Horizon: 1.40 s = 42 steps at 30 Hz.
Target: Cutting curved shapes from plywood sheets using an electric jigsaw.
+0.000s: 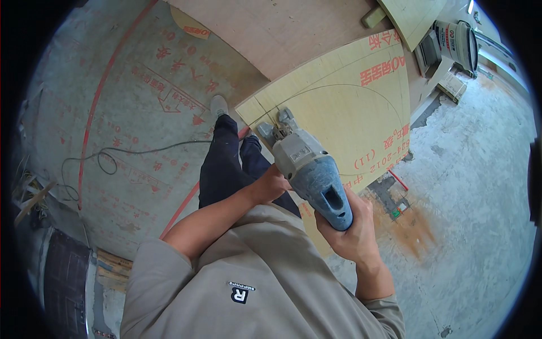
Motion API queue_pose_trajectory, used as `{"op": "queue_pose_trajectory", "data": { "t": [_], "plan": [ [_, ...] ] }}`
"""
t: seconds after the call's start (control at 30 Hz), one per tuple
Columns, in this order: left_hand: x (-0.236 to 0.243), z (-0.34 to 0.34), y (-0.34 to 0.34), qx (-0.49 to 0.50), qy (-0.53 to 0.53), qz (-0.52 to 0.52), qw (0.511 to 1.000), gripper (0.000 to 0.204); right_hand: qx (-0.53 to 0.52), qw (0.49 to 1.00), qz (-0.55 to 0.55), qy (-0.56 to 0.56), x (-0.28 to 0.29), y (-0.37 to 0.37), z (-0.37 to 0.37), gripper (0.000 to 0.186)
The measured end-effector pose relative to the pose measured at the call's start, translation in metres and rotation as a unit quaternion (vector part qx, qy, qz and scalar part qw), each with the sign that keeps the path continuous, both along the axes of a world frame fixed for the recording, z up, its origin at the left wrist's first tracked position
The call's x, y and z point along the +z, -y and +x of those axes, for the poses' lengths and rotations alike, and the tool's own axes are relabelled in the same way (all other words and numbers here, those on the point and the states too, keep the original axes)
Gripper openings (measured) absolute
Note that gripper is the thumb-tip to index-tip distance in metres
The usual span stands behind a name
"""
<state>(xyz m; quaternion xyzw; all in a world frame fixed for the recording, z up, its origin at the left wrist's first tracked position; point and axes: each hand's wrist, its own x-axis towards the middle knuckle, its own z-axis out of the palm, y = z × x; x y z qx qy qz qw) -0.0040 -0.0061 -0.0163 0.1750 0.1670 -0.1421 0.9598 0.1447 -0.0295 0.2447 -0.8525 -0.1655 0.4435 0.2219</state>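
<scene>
A grey and blue jigsaw is between my two hands, its metal foot at the left corner of a yellowish plywood sheet. My right hand wraps round its rear blue handle. Against the left side of the body, my left hand is closed, its fingertips hidden beneath the tool. A curved pencil line and straight marks run over the plywood, which also carries red print. The blade's contact with the wood is too small to make out.
A pinkish board lies beyond the plywood, with a small wooden block on it. A dark cable loops over the covered floor at left. Far right stands a white bucket. A red strip lies on the concrete.
</scene>
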Motion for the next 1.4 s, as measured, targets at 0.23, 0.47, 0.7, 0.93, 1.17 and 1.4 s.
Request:
{"op": "queue_pose_trajectory", "data": {
  "t": [0.23,0.47,0.7,0.93,1.17,1.4],
  "plan": [
    [0.027,0.017,-0.028,-0.024,-0.043,0.033,0.998,0.058,-0.008,1.0,-0.005,-0.004,0.0,0.012,-0.003,0.021],
    [0.013,0.011,-0.017,-0.01,0.008,0.057,0.998,0.063,-0.004,1.0,0.001,-0.008,-0.001,0.0,0.0,0.022],
    [0.008,0.009,-0.012,0.002,0.025,0.053,0.998,0.066,0.002,1.0,0.012,-0.002,-0.002,-0.005,0.002,0.025],
    [0.007,0.009,-0.01,-0.008,0.005,0.024,1.0,0.066,-0.004,1.0,0.014,0.003,-0.002,-0.01,0.002,0.026],
    [-0.012,-0.003,0.008,0.008,0.046,0.07,0.996,0.036,-0.008,1.0,0.016,0.004,-0.002,-0.016,0.001,0.027],
    [-0.01,-0.001,0.004,-0.003,-0.005,0.005,1.0,0.047,-0.002,1.0,0.022,0.005,-0.003,-0.019,0.003,0.025]
  ]
}}
